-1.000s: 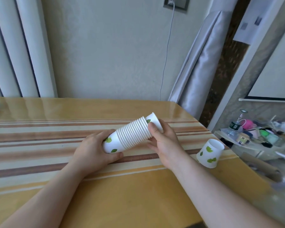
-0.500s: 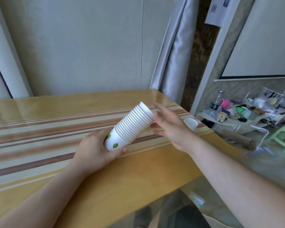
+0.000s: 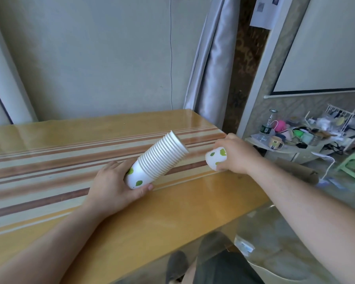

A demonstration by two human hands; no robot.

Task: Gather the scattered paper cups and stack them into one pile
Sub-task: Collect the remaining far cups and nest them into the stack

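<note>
A cluttered low shelf (image 3: 291, 140) and a grey curtain (image 3: 211, 74) stood beyond the glossy striped table (image 3: 49, 160); nothing lay between the hands. The left hand (image 3: 113, 185) was clamped on the ribbed, tilted stack of paper cups (image 3: 160, 160), open end facing right. The right hand (image 3: 237, 153), empty half a second earlier, was now closed around a single leaf-printed paper cup (image 3: 215, 158) near the table's right edge.

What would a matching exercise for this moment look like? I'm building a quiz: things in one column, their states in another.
Things:
1. stack of cups
2. single cup
3. table
4. mug

States:
A. striped, under both hands
B. held in right hand
C. on the cluttered side shelf
D. tilted, base in left hand

Pairs: 1-D, 2-B, 3-A, 4-C
</note>
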